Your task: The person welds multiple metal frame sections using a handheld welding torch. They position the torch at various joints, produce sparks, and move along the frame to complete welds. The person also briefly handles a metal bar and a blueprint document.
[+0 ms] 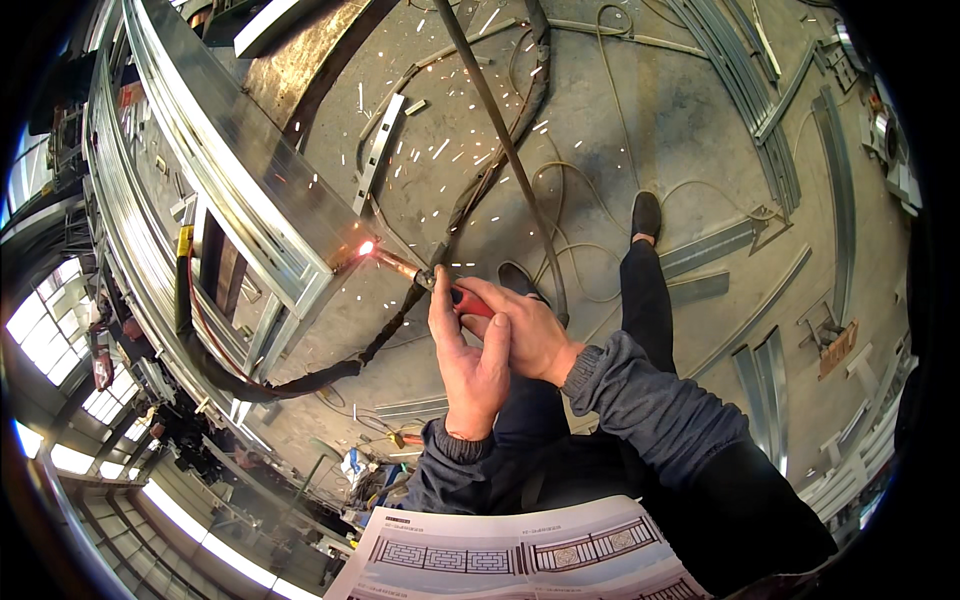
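Note:
A welding torch point(470, 303) with a red handle and copper-coloured nozzle points up and left. Its tip glows bright at the end corner of a shiny metal frame point(300, 210), and sparks scatter over the floor. My right hand point(535, 335) is wrapped round the red handle. Against the torch's neck lies my left hand point(468, 375), its fingers running along the left side and its thumb near my right fingers; together the two hands steady the torch. Part of the handle is hidden behind my fingers.
A black wrapped cable point(300, 385) loops below the frame. A long rod point(500, 130) crosses the view. Metal profiles point(740, 90) and thin cables lie on the floor to the right. A printed sheet with railing pictures point(520, 545) sits at my front. A foot point(646, 215) stands right.

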The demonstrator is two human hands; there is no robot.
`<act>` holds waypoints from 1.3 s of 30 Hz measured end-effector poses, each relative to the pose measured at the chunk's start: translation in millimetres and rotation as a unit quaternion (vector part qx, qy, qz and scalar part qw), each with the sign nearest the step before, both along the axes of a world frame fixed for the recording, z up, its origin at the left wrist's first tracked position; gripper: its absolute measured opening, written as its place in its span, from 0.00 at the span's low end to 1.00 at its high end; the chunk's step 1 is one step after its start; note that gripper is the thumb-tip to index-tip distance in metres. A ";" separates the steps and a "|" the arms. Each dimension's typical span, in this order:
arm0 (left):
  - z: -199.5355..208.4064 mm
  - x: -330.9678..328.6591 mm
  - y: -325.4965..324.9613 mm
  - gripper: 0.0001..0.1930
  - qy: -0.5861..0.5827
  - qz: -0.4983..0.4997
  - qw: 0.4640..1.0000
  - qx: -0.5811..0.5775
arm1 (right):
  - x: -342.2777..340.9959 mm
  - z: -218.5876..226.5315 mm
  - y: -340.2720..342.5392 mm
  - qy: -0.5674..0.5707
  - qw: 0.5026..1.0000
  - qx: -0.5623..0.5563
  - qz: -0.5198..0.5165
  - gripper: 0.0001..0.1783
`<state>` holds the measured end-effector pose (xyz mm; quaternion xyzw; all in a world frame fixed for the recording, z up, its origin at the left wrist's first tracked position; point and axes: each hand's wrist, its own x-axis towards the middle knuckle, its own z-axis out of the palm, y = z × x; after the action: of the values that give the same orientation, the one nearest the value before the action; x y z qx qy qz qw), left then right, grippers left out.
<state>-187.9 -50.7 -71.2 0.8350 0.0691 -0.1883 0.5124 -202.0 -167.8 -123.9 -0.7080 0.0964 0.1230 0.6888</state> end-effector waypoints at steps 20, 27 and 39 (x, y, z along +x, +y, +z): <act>0.1 -1.8 -2.4 0.46 0.015 0.010 0.999 -0.026 | -2.4 2.0 -2.9 0.012 1.000 -0.011 0.007 0.30; -0.8 -1.4 -0.8 0.46 0.002 -0.002 1.000 -0.006 | -1.6 0.3 -3.2 -0.014 1.000 -0.016 0.001 0.30; -3.4 -0.7 -2.0 0.46 0.014 0.006 1.000 -0.007 | -1.9 -2.0 -3.7 0.016 1.000 -0.004 0.011 0.31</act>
<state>-188.6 -52.6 -74.5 0.8283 0.0798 -0.1973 0.5182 -204.0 -171.5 -125.9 -0.7100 0.1000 0.1418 0.6825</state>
